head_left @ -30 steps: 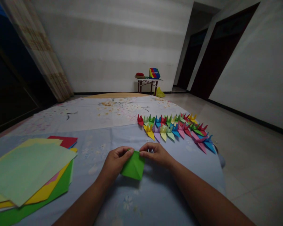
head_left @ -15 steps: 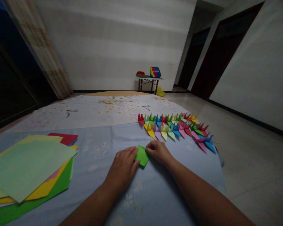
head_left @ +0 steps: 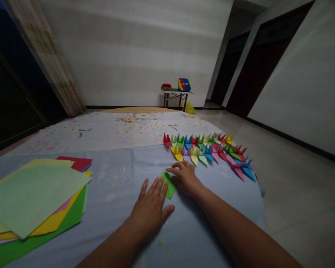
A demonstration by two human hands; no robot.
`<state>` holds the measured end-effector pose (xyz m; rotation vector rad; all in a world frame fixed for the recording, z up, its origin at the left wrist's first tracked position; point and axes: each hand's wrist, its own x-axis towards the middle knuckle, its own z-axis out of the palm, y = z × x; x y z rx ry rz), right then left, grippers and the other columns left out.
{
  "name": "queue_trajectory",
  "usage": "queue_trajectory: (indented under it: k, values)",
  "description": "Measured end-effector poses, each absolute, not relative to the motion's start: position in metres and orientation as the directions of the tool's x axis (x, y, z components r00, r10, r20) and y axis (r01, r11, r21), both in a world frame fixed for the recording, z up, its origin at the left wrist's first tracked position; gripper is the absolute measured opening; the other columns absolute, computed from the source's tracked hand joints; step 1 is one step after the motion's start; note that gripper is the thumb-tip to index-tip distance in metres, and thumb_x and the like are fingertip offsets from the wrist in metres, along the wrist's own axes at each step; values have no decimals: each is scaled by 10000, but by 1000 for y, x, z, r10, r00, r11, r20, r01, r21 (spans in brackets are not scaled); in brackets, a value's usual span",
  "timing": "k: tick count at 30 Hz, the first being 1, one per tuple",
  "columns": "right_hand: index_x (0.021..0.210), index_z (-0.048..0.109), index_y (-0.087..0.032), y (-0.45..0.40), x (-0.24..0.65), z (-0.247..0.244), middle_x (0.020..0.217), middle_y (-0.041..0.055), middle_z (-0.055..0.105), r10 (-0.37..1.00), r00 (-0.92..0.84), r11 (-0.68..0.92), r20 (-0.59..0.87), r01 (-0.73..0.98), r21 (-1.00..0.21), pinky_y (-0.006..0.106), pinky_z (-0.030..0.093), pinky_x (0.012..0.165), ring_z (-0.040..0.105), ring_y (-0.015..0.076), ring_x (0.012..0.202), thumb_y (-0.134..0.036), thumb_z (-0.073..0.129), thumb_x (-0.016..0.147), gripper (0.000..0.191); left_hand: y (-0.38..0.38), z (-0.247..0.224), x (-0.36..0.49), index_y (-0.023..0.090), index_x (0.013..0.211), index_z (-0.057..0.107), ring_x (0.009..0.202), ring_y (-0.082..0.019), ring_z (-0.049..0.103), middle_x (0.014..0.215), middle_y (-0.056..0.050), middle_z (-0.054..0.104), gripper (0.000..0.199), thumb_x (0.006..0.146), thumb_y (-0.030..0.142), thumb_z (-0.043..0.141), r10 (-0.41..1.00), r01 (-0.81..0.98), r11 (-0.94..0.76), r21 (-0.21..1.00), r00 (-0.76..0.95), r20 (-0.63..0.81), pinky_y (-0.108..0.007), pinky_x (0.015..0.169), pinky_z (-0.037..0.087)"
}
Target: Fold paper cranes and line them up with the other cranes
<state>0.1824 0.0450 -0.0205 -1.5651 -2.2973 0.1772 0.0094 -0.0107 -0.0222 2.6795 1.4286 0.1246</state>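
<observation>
A small folded piece of green paper lies on the blue cloth in front of me. My left hand is spread flat, its fingertips resting on the paper's left side and its thumb stretched out below. At the paper's right edge is my right hand, fingers apart, with the index finger reaching over the top of the paper. The tips of its thumb and lower fingers are partly hidden.
Rows of colourful folded paper cranes stand beyond my right hand. A stack of coloured paper sheets lies at the left. Far back, a small table holds a multicoloured box.
My left hand has shifted down a little and spread its fingers and thumb. My right hand has opened from its pinch at the paper's right corner and moved slightly up over the paper.
</observation>
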Motion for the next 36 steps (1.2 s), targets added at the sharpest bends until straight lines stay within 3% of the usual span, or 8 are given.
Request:
queue_trajectory:
  k: [5,14,21,31,36]
  values:
    - [1206,494,-412,44,174,-26,1356,16,400,873,-458,484,165,854,-191,455,164,954,261,278,1231,-308,464,867,356,-11,-24,8,164,1366,326,1336,-271,209,1432,-137,301,602,872,509,308,830,820,-558,130,554,70,-534,1069,-17]
    - [1221,467,-441,43,172,-22,1395,24,339,911,-398,411,106,897,-165,489,157,961,193,306,1286,-372,452,858,370,-27,-16,14,140,1325,407,1329,-310,205,1401,-206,322,642,838,553,343,879,874,-471,114,476,-13,-556,1056,7]
    - [1229,455,-446,43,171,-21,1408,27,320,920,-382,391,86,907,-159,490,155,963,190,309,1294,-365,441,859,380,-24,-12,14,195,1301,446,1318,-304,245,1385,-184,371,565,847,516,350,890,887,-454,88,456,-12,-576,1042,41]
    - [1219,499,-380,50,184,-18,1427,16,302,939,-299,330,171,924,-196,474,145,985,161,284,1307,-151,509,758,515,-24,-6,12,210,1264,495,1290,-307,311,1337,-185,452,479,867,446,369,892,888,-449,97,451,6,-570,1038,57]
    - [1237,483,-367,44,189,-17,1447,10,268,892,-435,451,119,872,-189,498,103,1000,114,295,1322,-192,518,756,513,-23,-6,13,189,1263,496,1283,-318,320,1331,-193,457,503,862,466,374,882,878,-469,93,470,14,-566,1040,53]
